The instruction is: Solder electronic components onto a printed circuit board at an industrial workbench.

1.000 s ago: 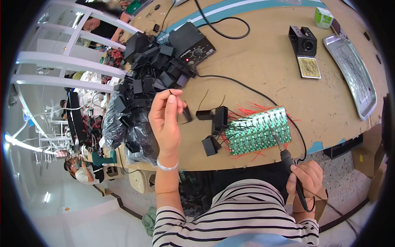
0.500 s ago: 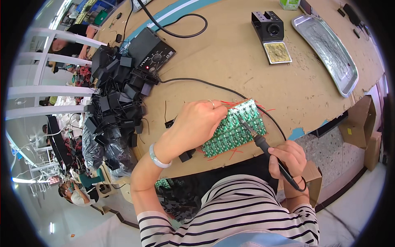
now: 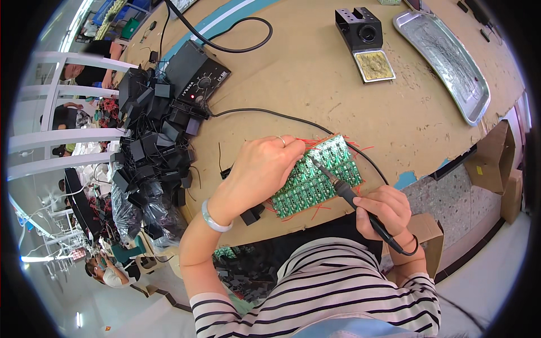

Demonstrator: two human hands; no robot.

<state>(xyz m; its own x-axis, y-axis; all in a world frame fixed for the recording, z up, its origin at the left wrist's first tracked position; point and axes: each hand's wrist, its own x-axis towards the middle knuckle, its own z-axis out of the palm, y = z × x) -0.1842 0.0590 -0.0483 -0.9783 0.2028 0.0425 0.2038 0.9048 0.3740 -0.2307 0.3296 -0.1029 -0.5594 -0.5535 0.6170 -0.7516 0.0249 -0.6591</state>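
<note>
A green circuit board panel (image 3: pixel 318 183) covered in rows of small parts lies tilted on the brown table, with thin red wires (image 3: pixel 321 209) sticking out along its edges. My right hand (image 3: pixel 386 211) grips a black-handled soldering iron (image 3: pixel 345 190), its metal tip at the upper-left part of the panel. Over the panel's left side, my left hand (image 3: pixel 265 169) has its fingers pinched together at the upper edge, beside the tip and the red wires. Whatever lies between those fingertips is hidden. A small black piece (image 3: pixel 252 214) sits under my left wrist.
Left of my hands are a heap of black box-shaped parts (image 3: pixel 152 141) and a black soldering station (image 3: pixel 197 73) with a lit red light. Its cord (image 3: pixel 270 111) crosses the table. Farther off stand an iron holder (image 3: pixel 360 31) with a yellowish sponge tray (image 3: pixel 375 66) and a metal tray (image 3: pixel 448 67).
The iron's tip has shifted left along the panel, and my left hand has moved slightly left with it. The whole view has shifted a little.
</note>
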